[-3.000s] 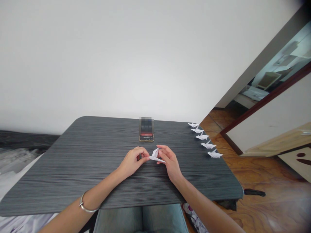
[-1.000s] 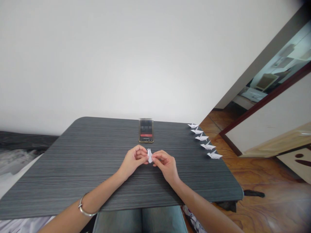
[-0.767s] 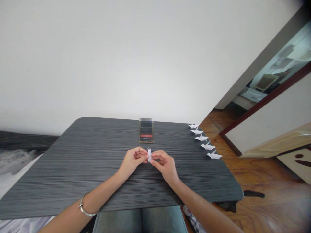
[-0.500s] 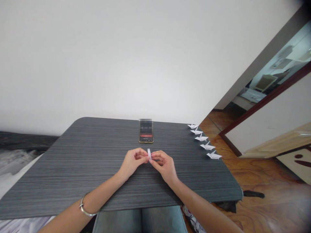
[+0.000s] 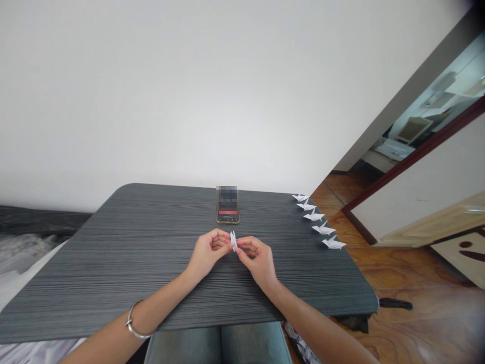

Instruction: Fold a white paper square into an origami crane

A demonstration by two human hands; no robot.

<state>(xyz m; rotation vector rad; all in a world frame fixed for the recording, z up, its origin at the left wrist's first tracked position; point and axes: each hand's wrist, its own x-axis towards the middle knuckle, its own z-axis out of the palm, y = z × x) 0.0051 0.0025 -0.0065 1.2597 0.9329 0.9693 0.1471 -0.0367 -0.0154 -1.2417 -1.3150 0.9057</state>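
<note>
A small piece of folded white paper stands upright between my hands, its layers slightly fanned at the top. My left hand pinches it from the left with thumb and fingers. From the other side, my right hand grips its right edge between thumb and fingertips. Both hands are over the dark wood-grain table, just in front of a phone. The paper's lower part is partly covered by my fingertips.
Several folded white paper cranes line the table's right edge. A white wall rises behind the table. To the right lie a wooden floor and a doorway. A black strap sticks out near the front right corner.
The folded paper's layers have spread slightly apart at the top. My right hand has shifted a little to the right; the phone and cranes stay put.
</note>
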